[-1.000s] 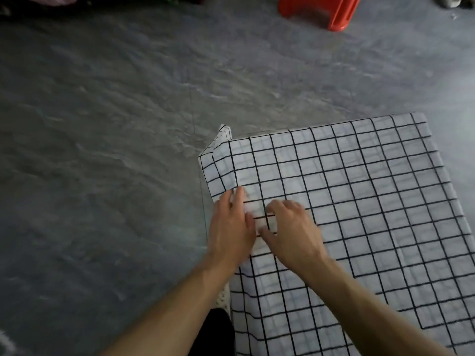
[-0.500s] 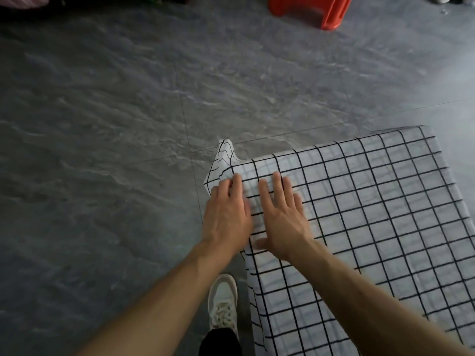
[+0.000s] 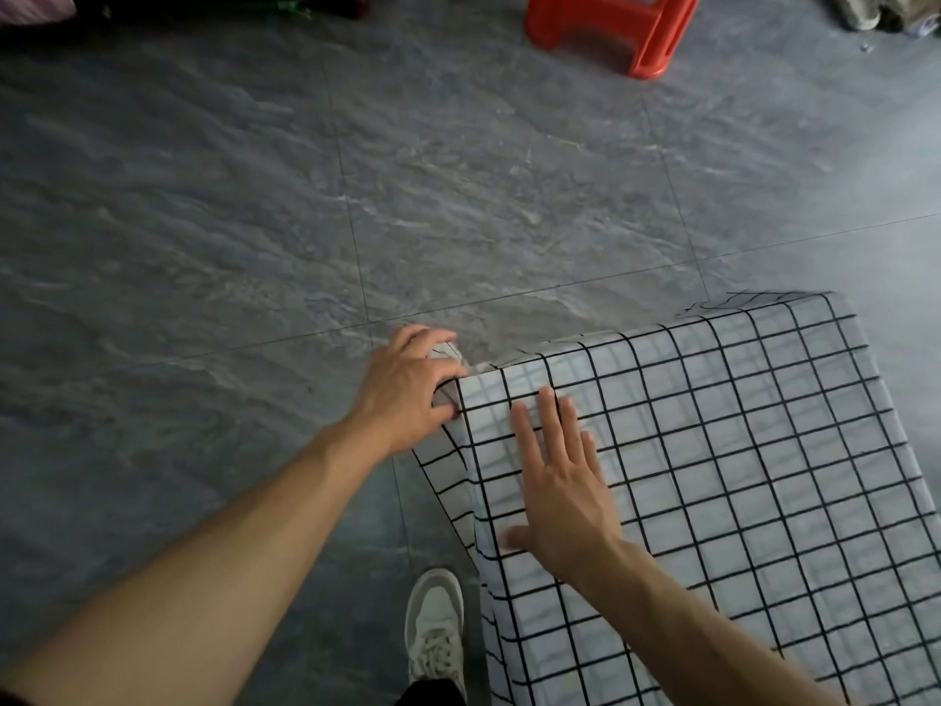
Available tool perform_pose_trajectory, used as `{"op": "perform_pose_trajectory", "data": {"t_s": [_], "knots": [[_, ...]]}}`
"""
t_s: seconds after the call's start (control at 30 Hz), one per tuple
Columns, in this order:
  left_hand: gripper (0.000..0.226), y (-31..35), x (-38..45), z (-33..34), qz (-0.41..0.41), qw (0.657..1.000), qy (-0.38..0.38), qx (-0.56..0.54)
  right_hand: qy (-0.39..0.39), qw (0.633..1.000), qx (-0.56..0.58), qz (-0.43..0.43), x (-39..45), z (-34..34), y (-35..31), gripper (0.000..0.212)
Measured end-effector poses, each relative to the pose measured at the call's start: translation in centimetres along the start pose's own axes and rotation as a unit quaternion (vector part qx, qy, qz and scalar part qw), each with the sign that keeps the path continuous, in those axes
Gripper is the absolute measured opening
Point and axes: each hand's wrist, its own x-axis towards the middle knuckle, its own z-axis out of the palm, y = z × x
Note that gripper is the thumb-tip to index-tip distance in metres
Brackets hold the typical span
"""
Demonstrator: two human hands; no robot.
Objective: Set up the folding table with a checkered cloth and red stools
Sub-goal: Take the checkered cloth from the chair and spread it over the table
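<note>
1. the checkered cloth (image 3: pixel 713 476) already covers the folding table; the top itself is hidden under it, so only its outline shows through the fabric. the cloth drapes over the near-left edge and hangs down that side.

2. the left hand (image 3: pixel 407 387) is at the table's far-left corner, its fingers curled round a bunched bit of cloth there, gripping it just off the corner. this looks like tugging or tucking the corner so the cloth sits square.

3. the right hand (image 3: pixel 560 476) lies flat on the cloth just inside that same corner, fingers straight and slightly spread, pressing the fabric down against the top.

4. judged from this, the spreading step is nearly done: the cloth lies mostly smooth, with a small ruffle along the far edge near the right corner that may still want flattening.

5. one red stool (image 3: pixel 611 30) stands on the grey floor (image 3: pixel 203 221), well apart from the table's far edge and not drawn up to it. the task speaks of stools, but only this one shows.

6. what seems left: finish the corner, smooth the far edge, then bring the stool or stools beside the table.

7. a white shoe (image 3: pixel 435 624) stands on the floor just beside the hanging cloth at the near-left side.
</note>
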Motion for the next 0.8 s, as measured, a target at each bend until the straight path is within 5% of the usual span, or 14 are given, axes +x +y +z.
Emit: {"op": "perform_pose_trajectory", "data": {"t_s": [0.1,0.2,0.3,0.43,0.53,0.63,0.73,0.8], "knots": [[0.009,-1.1,0.1,0.4,0.038,0.998,0.057,0.009,-0.008,1.000,-0.009,0.002,0.1,0.0,0.0,0.135],[0.004,-2.7,-0.2,-0.1,-0.024,0.995,0.080,0.050,-0.019,1.000,-0.008,0.003,0.2,-0.1,0.0,0.135],[0.024,-4.2,-0.6,-0.7,-0.081,0.992,0.055,0.084,-0.023,1.000,-0.014,0.006,0.3,-0.1,-0.1,0.136],[0.070,-2.4,-0.6,-1.3,0.004,0.998,0.014,0.054,-0.025,0.999,-0.020,0.010,0.2,0.0,-0.1,0.136],[0.054,-0.9,0.0,-0.2,0.039,0.998,-0.015,0.044,-0.021,1.000,-0.021,0.010,0.2,-0.1,-0.2,0.136],[0.019,-1.2,0.6,0.5,-0.014,0.998,-0.004,0.065,-0.017,1.000,-0.023,0.007,0.1,0.0,-0.2,0.136],[0.030,-2.2,0.4,-0.4,-0.136,0.985,0.002,0.105,-0.015,1.000,-0.026,0.004,0.1,-0.1,-0.1,0.136],[0.044,-1.0,-0.2,-0.9,-0.121,0.989,0.053,0.065,-0.011,1.000,-0.021,0.003,0.2,-0.2,-0.1,0.136]]}}
